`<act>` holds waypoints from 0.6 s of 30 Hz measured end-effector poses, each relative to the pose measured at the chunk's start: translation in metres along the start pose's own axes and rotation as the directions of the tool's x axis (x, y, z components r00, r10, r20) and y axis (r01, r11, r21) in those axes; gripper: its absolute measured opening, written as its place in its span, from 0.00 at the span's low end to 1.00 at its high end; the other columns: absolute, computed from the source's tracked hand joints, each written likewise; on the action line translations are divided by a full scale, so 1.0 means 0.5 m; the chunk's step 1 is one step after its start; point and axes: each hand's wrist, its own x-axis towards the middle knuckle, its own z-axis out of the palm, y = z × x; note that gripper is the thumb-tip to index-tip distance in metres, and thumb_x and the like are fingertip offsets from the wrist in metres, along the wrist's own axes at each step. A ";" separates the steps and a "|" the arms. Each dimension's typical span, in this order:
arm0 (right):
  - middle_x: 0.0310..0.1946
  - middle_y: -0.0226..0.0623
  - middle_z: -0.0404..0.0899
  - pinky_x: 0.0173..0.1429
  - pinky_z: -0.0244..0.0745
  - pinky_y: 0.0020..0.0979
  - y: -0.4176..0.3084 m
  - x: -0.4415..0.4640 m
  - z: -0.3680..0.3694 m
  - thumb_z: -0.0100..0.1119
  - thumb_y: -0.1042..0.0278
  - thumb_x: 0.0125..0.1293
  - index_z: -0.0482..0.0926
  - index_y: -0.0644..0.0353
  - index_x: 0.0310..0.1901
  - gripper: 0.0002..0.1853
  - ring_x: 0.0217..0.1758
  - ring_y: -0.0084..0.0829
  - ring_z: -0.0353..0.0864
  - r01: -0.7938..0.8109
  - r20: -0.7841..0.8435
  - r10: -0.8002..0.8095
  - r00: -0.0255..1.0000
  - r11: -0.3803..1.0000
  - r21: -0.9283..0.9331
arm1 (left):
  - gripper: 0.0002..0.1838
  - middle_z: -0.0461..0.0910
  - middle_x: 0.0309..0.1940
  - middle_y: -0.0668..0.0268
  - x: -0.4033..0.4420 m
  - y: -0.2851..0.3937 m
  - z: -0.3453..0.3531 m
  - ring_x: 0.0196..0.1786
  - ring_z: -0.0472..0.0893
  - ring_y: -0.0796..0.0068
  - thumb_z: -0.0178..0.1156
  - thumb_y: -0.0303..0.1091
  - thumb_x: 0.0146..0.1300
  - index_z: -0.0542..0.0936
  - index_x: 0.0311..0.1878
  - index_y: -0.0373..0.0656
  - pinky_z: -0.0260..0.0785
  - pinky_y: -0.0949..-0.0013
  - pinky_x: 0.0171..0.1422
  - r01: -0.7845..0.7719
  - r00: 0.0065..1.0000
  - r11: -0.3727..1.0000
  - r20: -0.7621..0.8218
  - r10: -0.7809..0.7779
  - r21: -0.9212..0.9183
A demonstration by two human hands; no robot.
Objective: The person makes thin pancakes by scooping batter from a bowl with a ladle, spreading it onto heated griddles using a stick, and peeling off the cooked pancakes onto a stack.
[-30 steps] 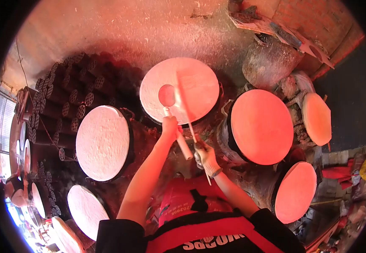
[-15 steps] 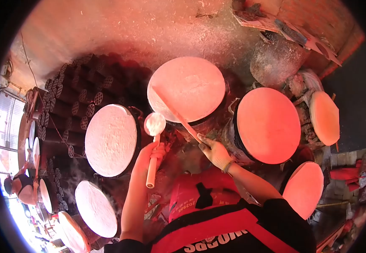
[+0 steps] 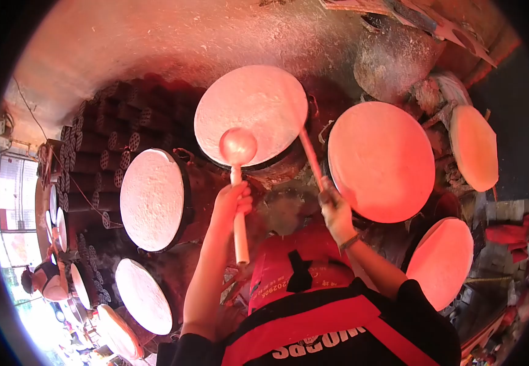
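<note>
My left hand is wrapped round the pale wooden handle of a ladle. The ladle's round bowl overlaps the near edge of the middle round griddle, which carries a pale, batter-like layer. In my right hand is a thin flat wooden stick, its blurred far end reaching over that griddle's right side. Whether the stick touches the surface I cannot tell. To the right, close to my right hand, stands another pale-topped griddle. A whiter one is left of the ladle.
More round griddles stand at lower left, lower right and far right. Stacked dark briquettes with holes fill the left back. A dusty rounded vessel sits behind. Another person is at far left.
The stick has swung from the middle griddle's left side to its right. The ladle has shifted right and up over that griddle's near edge; white stuff seen in its bowl before no longer shows.
</note>
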 end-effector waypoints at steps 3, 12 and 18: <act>0.55 0.26 0.73 0.48 0.65 0.17 -0.002 0.031 -0.022 0.56 0.66 0.68 0.69 0.60 0.63 0.23 0.42 0.13 0.67 -0.072 -0.088 0.075 0.993 0.997 0.035 | 0.06 0.66 0.24 0.70 0.048 -0.007 0.069 0.17 0.61 0.87 0.52 0.26 0.64 0.66 0.33 0.40 0.51 0.82 0.17 -0.079 0.996 0.978 -0.012 0.083 0.194; 0.62 0.37 0.71 0.64 0.64 0.24 0.026 -0.045 0.036 0.55 0.67 0.68 0.70 0.62 0.62 0.22 0.63 0.25 0.70 0.186 0.009 -0.201 0.980 0.889 -0.418 | 0.06 0.64 0.24 0.69 0.131 -0.094 0.041 0.17 0.61 0.84 0.52 0.28 0.63 0.64 0.37 0.42 0.54 0.77 0.17 -0.193 0.931 0.778 -0.138 0.338 0.598; 0.62 0.39 0.71 0.66 0.61 0.24 0.032 -0.093 0.114 0.56 0.70 0.66 0.70 0.65 0.61 0.22 0.65 0.23 0.68 0.096 0.125 -0.073 0.989 0.976 -0.194 | 0.05 0.64 0.24 0.70 0.139 -0.068 -0.083 0.18 0.63 0.83 0.46 0.29 0.68 0.66 0.43 0.38 0.56 0.77 0.17 -0.012 0.998 0.999 0.064 0.009 0.050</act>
